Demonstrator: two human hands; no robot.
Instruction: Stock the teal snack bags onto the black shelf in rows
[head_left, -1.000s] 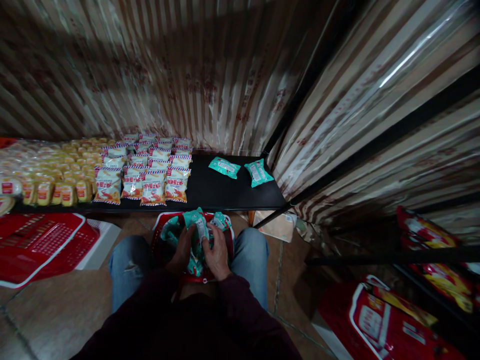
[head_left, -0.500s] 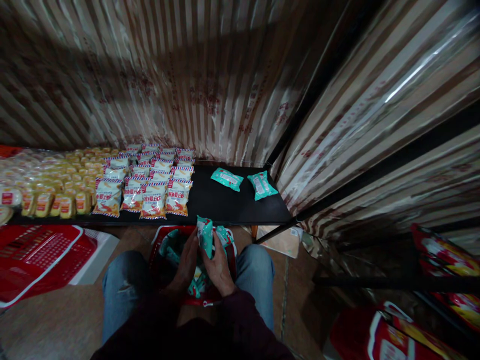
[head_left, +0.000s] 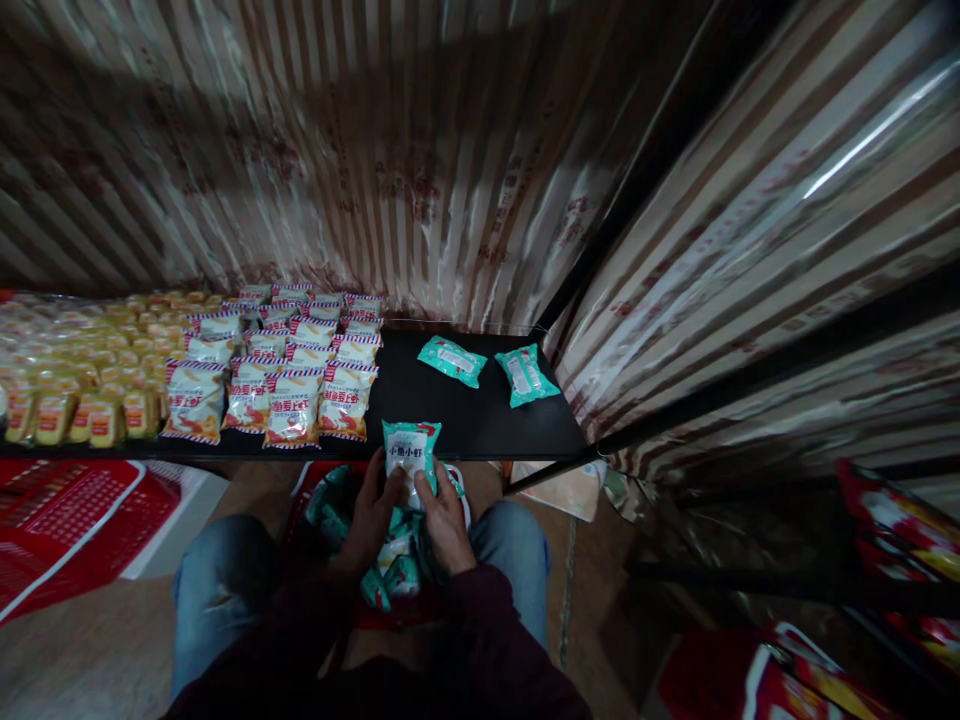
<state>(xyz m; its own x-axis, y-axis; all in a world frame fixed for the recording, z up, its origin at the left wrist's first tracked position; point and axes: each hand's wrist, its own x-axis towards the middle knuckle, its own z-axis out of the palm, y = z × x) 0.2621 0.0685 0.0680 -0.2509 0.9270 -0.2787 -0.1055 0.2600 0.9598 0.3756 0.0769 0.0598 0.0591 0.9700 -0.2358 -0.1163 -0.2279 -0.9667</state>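
Up over the red basket [head_left: 412, 613], here's a green snack bag [head_left: 411, 452], my left hand [head_left: 373, 510] pinching one side, my right hand [head_left: 448, 520] pinching the other, thumbs on its front. Below, more green bags [head_left: 402, 575] lie piled in the basket. Beyond, two matching bags [head_left: 451, 361] lie just apart on the black shelf [head_left: 465, 422], rows of white bags [head_left: 292, 408] to their left.
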